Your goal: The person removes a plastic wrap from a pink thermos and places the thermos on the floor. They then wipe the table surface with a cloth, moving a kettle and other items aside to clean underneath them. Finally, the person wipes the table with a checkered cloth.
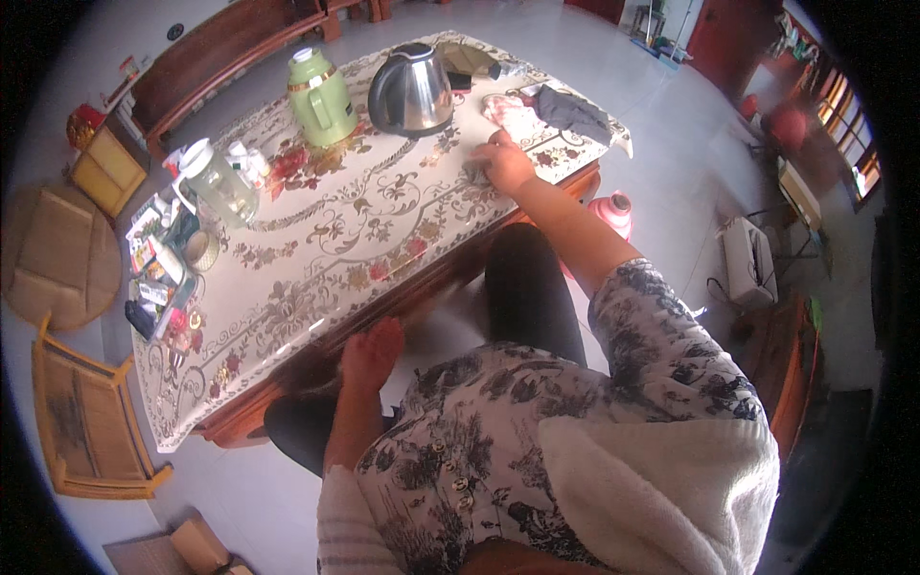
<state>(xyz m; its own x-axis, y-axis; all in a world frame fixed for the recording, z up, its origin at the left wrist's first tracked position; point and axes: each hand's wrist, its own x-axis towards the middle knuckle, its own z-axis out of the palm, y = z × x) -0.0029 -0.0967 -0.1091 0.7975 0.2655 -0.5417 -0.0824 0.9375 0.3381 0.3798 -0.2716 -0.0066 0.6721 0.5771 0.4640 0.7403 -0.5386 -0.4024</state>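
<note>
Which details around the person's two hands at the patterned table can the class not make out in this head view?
- Right hand: it covers something small on the tablecloth; the hand hides what it is.
- Left hand: blurred at the table edge; whether it touches the edge is unclear.
- Tray items: too small to identify.
- Cloths near the kettle: bunched, kind unclear.

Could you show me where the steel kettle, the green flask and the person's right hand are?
steel kettle (410, 91), head view, on its shiny body.
green flask (320, 99), head view, on its green side.
right hand (502, 163), head view, on the back of the hand.
</note>
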